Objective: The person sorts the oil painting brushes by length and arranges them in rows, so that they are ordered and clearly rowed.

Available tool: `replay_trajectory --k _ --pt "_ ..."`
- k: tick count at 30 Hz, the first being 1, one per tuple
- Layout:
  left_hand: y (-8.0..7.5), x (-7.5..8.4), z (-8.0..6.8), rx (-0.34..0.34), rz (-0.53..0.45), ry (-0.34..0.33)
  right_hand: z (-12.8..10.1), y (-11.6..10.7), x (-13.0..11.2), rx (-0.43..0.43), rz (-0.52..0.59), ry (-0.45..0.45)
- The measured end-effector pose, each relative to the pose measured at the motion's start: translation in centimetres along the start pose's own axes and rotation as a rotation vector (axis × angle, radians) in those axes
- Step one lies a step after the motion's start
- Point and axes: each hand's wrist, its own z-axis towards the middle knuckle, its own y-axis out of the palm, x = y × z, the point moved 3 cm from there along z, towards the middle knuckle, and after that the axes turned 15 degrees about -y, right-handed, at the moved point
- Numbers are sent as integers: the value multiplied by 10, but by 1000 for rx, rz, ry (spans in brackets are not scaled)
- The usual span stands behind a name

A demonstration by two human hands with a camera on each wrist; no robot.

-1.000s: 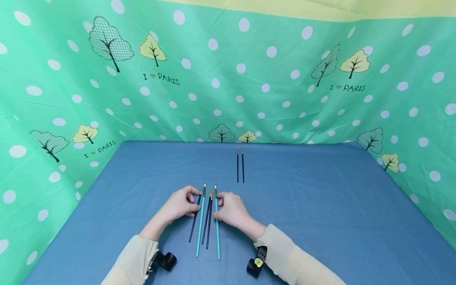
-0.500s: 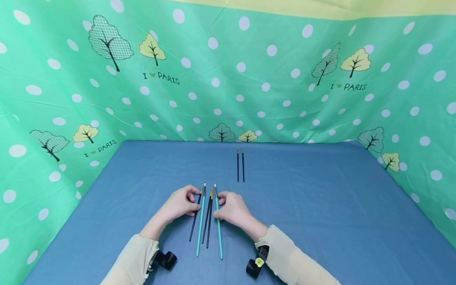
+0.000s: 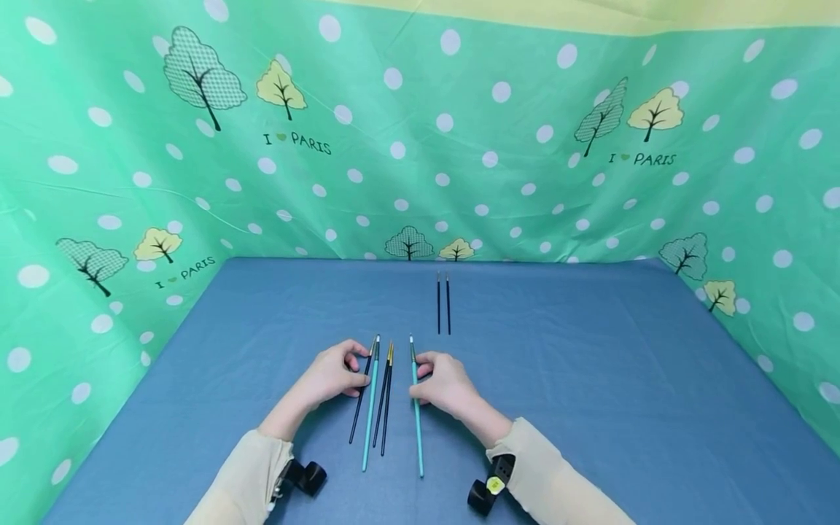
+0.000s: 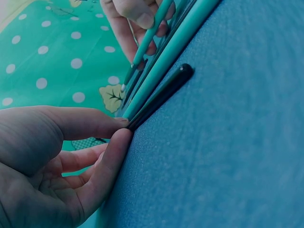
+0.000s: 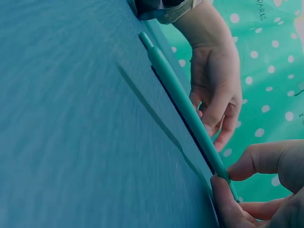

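Observation:
My left hand [image 3: 333, 375] pinches a thin black paintbrush [image 3: 355, 424] near its bristle end, between thumb and finger. Just right of it lies a teal paintbrush [image 3: 368, 430], bristles pointing away from me, close to the left fingertips. Two black paintbrushes [image 3: 385, 401] with golden ferrules lie side by side in the middle. A second teal paintbrush [image 3: 418, 434] is pinched by the thumb and fingers of my right hand [image 3: 448, 383], also toward the bristles. In the right wrist view this teal handle [image 5: 175, 90] slants over the cloth, its shadow beside it.
Farther back on the blue cloth [image 3: 558, 350] lie two more slim black brushes [image 3: 438, 310], parallel and slightly apart. A green dotted curtain [image 3: 499, 138] rises behind the table and along both sides. Each wrist wears a black camera [image 3: 482, 498].
My right hand has moved right with its teal paintbrush, widening the gap to the two black paintbrushes in the middle. My left hand has stayed in place, still pinching its black paintbrush.

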Motion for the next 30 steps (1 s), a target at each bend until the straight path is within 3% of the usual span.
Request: replay_trajectory --k 13,30 --pt "-1 1 -1 0 -2 0 -8 -27 13 27 27 39" --pt "-1 2 -1 -5 0 -10 -14 -32 17 31 -58 11"
